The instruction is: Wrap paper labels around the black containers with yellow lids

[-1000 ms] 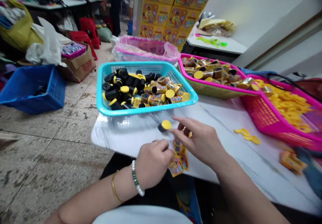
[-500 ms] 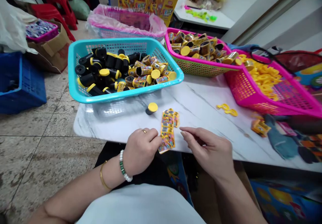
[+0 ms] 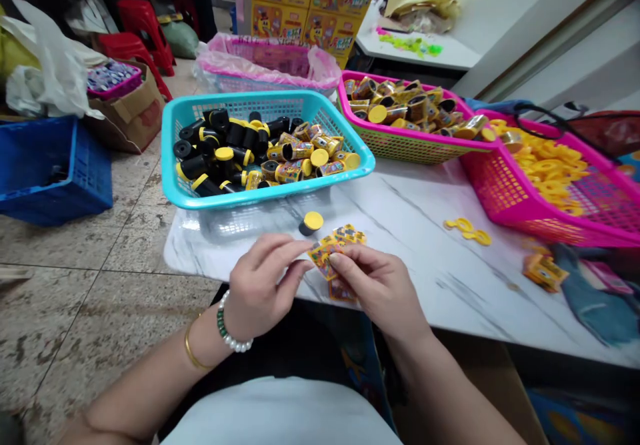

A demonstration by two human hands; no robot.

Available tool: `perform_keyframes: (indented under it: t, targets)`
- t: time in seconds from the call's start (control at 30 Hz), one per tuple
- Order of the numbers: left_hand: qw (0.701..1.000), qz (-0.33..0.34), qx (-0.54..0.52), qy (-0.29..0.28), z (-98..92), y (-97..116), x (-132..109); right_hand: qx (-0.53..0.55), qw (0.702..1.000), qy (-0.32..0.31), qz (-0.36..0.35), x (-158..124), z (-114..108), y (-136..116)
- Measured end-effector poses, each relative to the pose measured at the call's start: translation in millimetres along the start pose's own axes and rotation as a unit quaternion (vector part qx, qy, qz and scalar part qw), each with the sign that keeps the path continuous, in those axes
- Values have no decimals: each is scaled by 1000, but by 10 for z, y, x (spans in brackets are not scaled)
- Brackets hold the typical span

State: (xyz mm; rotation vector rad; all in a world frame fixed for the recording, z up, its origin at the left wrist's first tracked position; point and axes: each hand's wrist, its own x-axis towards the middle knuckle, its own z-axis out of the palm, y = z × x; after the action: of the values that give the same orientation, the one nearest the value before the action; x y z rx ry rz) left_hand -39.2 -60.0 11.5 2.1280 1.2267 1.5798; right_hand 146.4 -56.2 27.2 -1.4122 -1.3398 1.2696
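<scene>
My right hand [image 3: 383,288] pinches a small printed yellow label [image 3: 324,256] between thumb and fingers, just above the table's front edge. Close on its left is my left hand [image 3: 267,285], its index finger and thumb apart; the index fingertip reaches the label's left edge, and I cannot tell whether it touches. More printed labels [image 3: 350,234] lie on the table behind and under the held one, partly covered by it and by my right hand. A black cup with a yellow lid [image 3: 313,222] stands just beyond my hands.
A turquoise basket [image 3: 225,199] holds black cups and labelled yellow ones. Labelled cups fill a pink basket [image 3: 425,139] behind it; yellow plastic pieces [image 3: 547,161] lie in another at right. Two yellow rings [image 3: 469,231] rest on the marble-patterned table [image 3: 410,231].
My right hand has moved left and taken hold of a label. My left hand has drawn back from the labels and its fingers have parted. The view has shifted slightly.
</scene>
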Motion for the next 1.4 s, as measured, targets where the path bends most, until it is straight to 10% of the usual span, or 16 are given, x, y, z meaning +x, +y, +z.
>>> perform_keyframes:
  t: [0.2,0.43,0.67,1.03,1.4]
  targets:
    - [959,-241,-148,32,-124,190,-56,-60,985,102,-123,-62,247,20]
    - [905,-344,-248,31,-81,170,-61,-158,946,95,-266,-85,342,38]
    - [786,-505,-357,-18,-72,8,-33,-189,927,69,-318,-68,375,82]
    - [834,-475,-281,12,-159,-53,85,-190,945,48,-261,43,361,-23]
    - [891,-419,-175,1,-197,-110,48,-281,872,109,-386,122,454,93]
